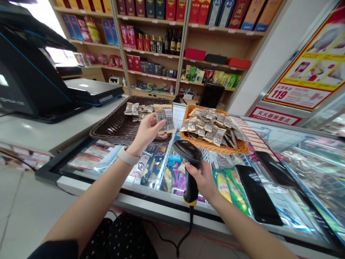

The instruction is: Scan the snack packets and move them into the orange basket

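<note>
My left hand (151, 129) grips a small flat packet (165, 117) with a clear front and pale edges, above the right side of a dark brown wicker basket (107, 124). In that basket lie several similar packets (136, 109). My right hand (201, 176) is wrapped round the handle of a black and yellow barcode scanner (188, 151), its head tilted toward the baskets and a cable hanging below. Just beyond the scanner, a light orange wicker basket (185, 138) holds a heap of the same packets (210, 126).
Both baskets stand on a glass-topped freezer (153, 187) with packaged goods inside. Two black phones (258, 194) lie on the glass at the right. At the left a counter (35, 129) carries a scale (94, 90) and a dark terminal (32, 72). Stocked shelves (153, 54) stand behind.
</note>
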`<state>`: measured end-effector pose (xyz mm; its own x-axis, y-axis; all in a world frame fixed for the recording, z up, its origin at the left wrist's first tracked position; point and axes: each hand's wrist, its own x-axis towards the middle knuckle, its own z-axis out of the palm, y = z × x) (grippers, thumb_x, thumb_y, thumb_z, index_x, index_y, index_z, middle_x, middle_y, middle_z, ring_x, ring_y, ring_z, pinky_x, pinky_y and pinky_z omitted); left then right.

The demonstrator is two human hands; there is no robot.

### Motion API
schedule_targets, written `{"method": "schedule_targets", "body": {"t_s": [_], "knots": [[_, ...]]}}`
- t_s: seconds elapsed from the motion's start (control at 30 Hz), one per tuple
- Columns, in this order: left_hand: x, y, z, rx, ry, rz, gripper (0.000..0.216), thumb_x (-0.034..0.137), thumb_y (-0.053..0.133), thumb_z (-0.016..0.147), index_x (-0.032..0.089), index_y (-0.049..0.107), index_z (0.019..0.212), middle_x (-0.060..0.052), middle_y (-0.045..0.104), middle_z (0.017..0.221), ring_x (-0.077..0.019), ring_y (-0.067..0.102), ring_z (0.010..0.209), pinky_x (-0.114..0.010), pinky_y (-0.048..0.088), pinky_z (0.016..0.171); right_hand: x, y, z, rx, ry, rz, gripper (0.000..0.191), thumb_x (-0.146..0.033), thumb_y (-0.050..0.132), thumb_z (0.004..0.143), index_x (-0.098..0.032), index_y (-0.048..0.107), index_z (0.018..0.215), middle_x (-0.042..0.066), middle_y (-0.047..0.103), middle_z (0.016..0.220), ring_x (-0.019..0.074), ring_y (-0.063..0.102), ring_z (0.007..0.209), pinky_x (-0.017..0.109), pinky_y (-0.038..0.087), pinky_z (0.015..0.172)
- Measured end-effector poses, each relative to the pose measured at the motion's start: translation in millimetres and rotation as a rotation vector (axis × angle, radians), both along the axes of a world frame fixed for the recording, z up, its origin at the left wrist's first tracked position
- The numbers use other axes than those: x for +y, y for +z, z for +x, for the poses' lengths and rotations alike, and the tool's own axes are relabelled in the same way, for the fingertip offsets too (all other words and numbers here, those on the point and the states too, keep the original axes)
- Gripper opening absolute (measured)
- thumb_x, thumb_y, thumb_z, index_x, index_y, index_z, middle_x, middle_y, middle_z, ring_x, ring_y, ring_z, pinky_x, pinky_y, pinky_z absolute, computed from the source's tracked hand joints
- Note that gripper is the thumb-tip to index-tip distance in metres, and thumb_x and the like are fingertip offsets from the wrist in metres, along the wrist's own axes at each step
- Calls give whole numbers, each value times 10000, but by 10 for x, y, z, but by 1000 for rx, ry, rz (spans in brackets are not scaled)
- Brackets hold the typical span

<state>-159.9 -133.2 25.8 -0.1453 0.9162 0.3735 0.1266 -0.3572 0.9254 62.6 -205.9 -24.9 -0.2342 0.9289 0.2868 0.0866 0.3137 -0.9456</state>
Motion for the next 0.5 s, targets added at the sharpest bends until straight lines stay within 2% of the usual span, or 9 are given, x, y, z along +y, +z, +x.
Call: {"method": "schedule_targets", "body": {"t_s": [0.07,0.13,0.2,0.27,0.37,0.5], "knots": [[84,116,55,-74,-111,-80,352,365,691,863,194,628,1164,-89,717,1103,-209,707,945,-352,639,744,22,-2,-15,12,-30,-54,329,-477,647,837,-158,671,760,-3,554,630,164,504,613,285,402,582],[219,229,144,-103,-255,-161,277,289,703,858,181,649,1107,-98,711,1112,-195,701,949,-379,631,826,50,7,-26,45,-65,-91,349,-497,658,813,-156,660,740,-13,514,612,154,474,601,281,379,567],[404,322,275,-115,-398,-232,157,187,694,852,158,665,1004,-113,711,1078,-184,693,951,-405,600,924,80,19,-34,95,-88,-121,363,-513,669,792,-158,645,720,-22,487,604,142,439,585,275,355,547],[616,395,451,-140,-482,-279,41,110,665,856,145,654,873,-118,707,1003,-178,683,956,-421,561,999,110,26,-40,146,-100,-163,384,-538,680,773,-163,633,702,-26,479,591,134,419,563,272,339,524],[903,484,773,-249,-497,-341,171,24,604,866,151,605,751,-87,683,874,-158,675,948,-406,517,1059,149,13,-41,205,-117,-220,417,-577,705,745,-175,617,675,-27,498,562,135,434,532,273,345,503],[1092,568,1110,-388,-437,-414,238,-55,532,853,151,584,746,-49,661,787,-116,688,893,-308,503,1060,185,-23,-23,240,-114,-247,449,-614,719,739,-185,612,661,-21,522,525,142,463,495,275,369,479]]}}
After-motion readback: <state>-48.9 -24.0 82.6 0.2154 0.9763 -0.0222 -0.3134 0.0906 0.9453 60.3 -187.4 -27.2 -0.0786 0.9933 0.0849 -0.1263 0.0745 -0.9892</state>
